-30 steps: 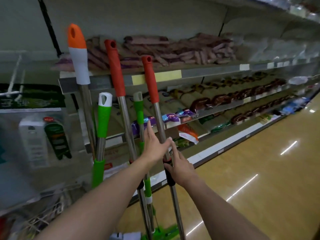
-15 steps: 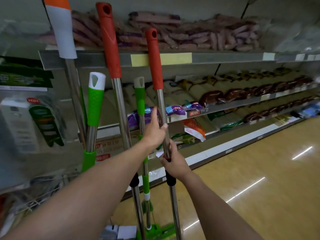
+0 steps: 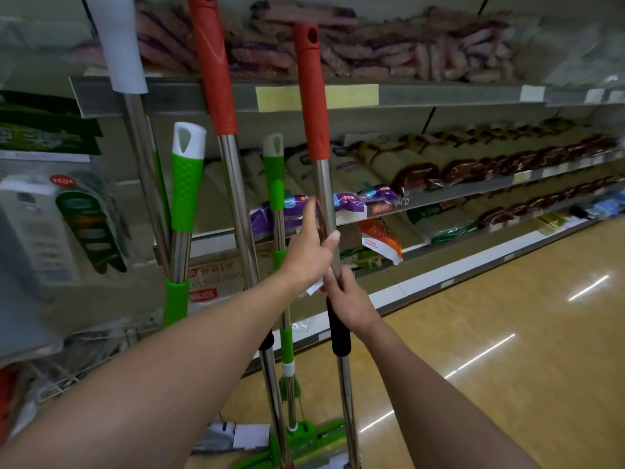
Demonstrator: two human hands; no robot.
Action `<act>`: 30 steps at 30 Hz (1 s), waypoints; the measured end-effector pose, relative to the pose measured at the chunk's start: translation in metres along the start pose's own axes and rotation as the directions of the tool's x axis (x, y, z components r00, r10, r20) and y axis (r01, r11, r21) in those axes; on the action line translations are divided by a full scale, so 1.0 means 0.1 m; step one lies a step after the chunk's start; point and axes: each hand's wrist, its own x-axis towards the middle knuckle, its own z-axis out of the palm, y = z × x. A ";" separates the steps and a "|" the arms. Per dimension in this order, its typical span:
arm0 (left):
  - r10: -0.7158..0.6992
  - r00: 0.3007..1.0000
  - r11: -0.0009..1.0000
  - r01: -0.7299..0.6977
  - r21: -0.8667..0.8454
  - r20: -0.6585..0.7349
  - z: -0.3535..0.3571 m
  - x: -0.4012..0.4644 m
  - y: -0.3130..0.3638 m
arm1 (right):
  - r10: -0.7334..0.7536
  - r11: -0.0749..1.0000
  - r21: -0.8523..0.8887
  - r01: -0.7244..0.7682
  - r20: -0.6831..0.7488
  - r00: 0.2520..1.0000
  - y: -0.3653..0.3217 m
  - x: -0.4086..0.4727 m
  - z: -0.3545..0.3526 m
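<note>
So the person is standing in a shop aisle, holding the red-grip mop [image 3: 311,96] upright at about 12 o'clock, dead centre of the view. The right hand [image 3: 348,299] is wrapping tight around its steel pole, just above the black collar [image 3: 340,333]. The left hand [image 3: 309,252] is sitting right above it, touching it, with the thumb hooking across the pole and the index finger pointing up alongside. A small white tag [image 3: 314,287] is poking out between the two hands. Off toward 10 and 11 o'clock more mops are leaning against the shelf edge [image 3: 439,96]: a second red-grip mop [image 3: 216,62], two green-grip mops [image 3: 187,184], and a white-grip one [image 3: 118,38]. Packaged goods are filling the shelves out to 2 o'clock, and the shiny floor [image 3: 507,333] is running along at 4 o'clock.
</note>
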 end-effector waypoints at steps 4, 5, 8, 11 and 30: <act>0.049 0.999 0.998 -0.050 0.023 0.024 0.06 -0.10 0.11 | -0.003 0.994 0.112 0.012 -0.085 0.996 -0.03 -0.14 -0.08; 0.062 0.998 0.997 -0.063 0.037 0.029 0.07 -0.12 0.15 | -0.002 0.991 0.131 0.017 -0.111 0.994 -0.05 -0.17 -0.11; 0.095 0.994 0.995 -0.095 0.010 0.045 0.11 -0.21 0.28 | -0.003 0.975 0.220 0.044 -0.183 0.983 -0.16 -0.26 -0.24; 0.114 0.992 0.992 -0.111 -0.061 0.046 0.15 -0.28 0.39 | -0.010 0.962 0.263 0.069 -0.219 0.976 -0.26 -0.33 -0.38; 0.325 0.906 0.946 -0.312 -0.090 0.270 0.54 -1.16 1.23 | -0.069 0.943 0.279 0.179 -0.363 0.929 -0.19 -1.48 -0.84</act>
